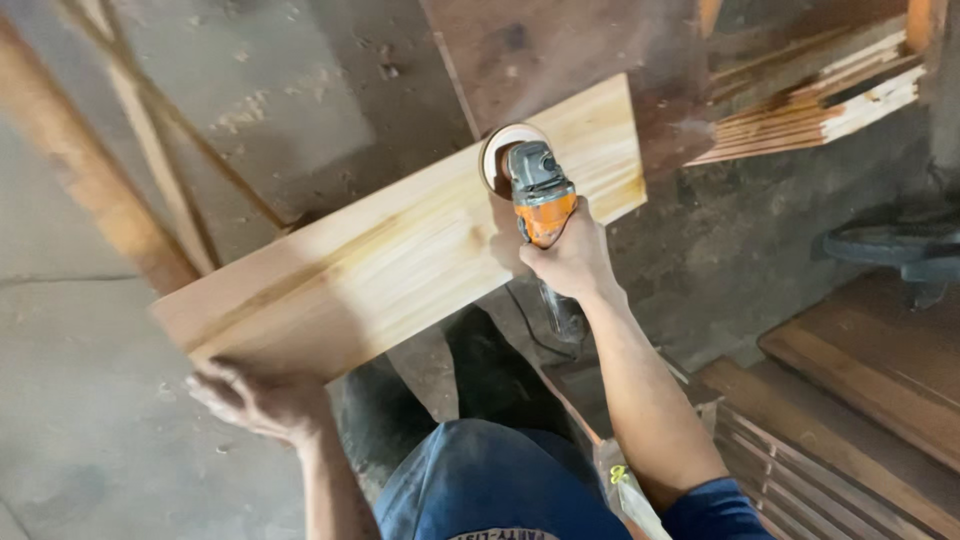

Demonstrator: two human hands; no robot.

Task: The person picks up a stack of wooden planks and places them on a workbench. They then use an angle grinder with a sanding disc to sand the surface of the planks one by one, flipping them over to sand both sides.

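head view: the right hand (pixel 570 262) is wrapped tight around the orange and grey body of an angle grinder (pixel 540 195), its grip closed on the tool's handle end, with the arm coming up from the lower right. the grinder's round sanding disc (pixel 497 155) lies flat on the pale wooden board (pixel 400 240), close to the board's far long edge and toward its right end. a black cord (pixel 530 335) trails down from the tool below the board's near edge. the left hand (pixel 262 398) clasps the board's near left corner, fingers curled under it and pressed against the wood. the board runs slantwise, its left end low and its right end high in the picture, held above a dusty concrete floor (pixel 90 440). a stack of thin wooden slats (pixel 815 110) sits at the upper right, and darker planks (pixel 860 380) lie at the lower right. blue clothing (pixel 480 480) shows at the bottom.
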